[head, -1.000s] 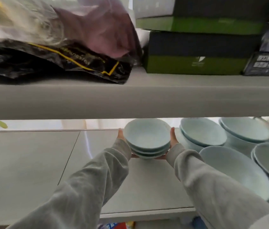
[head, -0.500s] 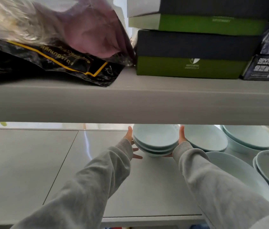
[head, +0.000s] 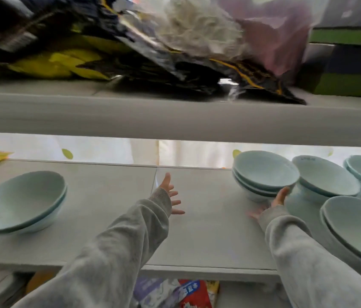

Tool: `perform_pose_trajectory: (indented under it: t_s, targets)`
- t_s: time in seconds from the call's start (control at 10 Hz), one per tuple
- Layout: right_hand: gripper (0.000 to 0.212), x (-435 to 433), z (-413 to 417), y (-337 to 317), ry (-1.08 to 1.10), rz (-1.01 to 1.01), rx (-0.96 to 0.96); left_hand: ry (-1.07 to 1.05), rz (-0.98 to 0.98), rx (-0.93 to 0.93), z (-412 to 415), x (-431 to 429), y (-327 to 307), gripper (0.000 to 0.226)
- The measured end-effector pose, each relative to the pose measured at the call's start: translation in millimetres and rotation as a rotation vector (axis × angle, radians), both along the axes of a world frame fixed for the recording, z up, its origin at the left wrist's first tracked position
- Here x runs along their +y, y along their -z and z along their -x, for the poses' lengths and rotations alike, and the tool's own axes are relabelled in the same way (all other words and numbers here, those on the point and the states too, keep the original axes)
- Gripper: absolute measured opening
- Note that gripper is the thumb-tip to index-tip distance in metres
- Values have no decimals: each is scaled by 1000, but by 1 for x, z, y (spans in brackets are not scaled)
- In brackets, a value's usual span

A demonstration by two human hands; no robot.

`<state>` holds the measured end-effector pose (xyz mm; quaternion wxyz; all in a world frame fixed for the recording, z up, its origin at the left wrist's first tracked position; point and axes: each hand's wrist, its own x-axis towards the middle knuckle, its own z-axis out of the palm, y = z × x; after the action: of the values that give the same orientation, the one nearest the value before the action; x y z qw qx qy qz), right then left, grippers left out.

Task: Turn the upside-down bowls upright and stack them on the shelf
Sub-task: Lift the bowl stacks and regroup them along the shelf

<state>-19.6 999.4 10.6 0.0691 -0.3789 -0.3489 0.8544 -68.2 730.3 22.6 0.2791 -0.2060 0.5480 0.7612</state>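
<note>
From the head view, the stack [head: 264,172] of three pale bowls stands upright on the shelf [head: 197,236], at about two o'clock from the shelf's middle and well back. It looks set down, so the step in hand seems to be the letting go. The right hand [head: 274,204] sits at the stack's five o'clock, palm open and thumb raised against the lowest bowl's wall. Its fingers lie low toward nine o'clock and are too blurred to say whether they touch the foot, but it clasps nothing. The left hand [head: 170,196] is well apart at the stack's nine o'clock, empty, fingers spread wide, hovering over bare shelf with the sleeve reaching in from six o'clock. A neighbour bowl [head: 326,178] stands just beside the stack at three o'clock, more bowls [head: 357,227] lie at four o'clock, and a pair [head: 19,201] sits far off at nine. Every bowl in view seems upright. The next move likely calls for drawing the right hand back toward six o'clock without nudging stack or neighbour, keeping low, since the upper shelf [head: 175,118] hangs close above.
</note>
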Motion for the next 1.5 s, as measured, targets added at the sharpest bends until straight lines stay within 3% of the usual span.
perform_pose_trajectory:
  t_s: [0.1,0.4,0.5,0.6,0.7,0.9,1.1,1.2,1.5]
  targets:
    - [97,-43,-7,13,-146,-117,-25,-27,23,-10,-15,-48,3,83]
    - [92,-209,-8,10,-504,-136,3,-296,-37,-86,-72,-191,7,68]
    - [97,-262,-5,0,-579,-30,4,-433,2,-123,-107,-236,7,52]
    - [104,-321,-6,-8,-679,-6,12,-559,34,-118,-130,-283,8,11]
    - [110,-366,-13,-6,-773,5,-3,-706,78,-124,-145,-323,10,12]
    - [109,-451,-15,-14,-863,-35,64,-713,124,-78,-137,-389,-8,11]
    - [105,-509,-6,-17,-917,-87,96,-579,102,-10,-105,-435,-20,57]
    - [96,-521,-5,-18,-884,-81,72,-509,115,-10,-91,-441,-21,61]
    - [90,-523,-12,-35,-802,-63,-35,-524,43,-61,-75,-427,-23,30]
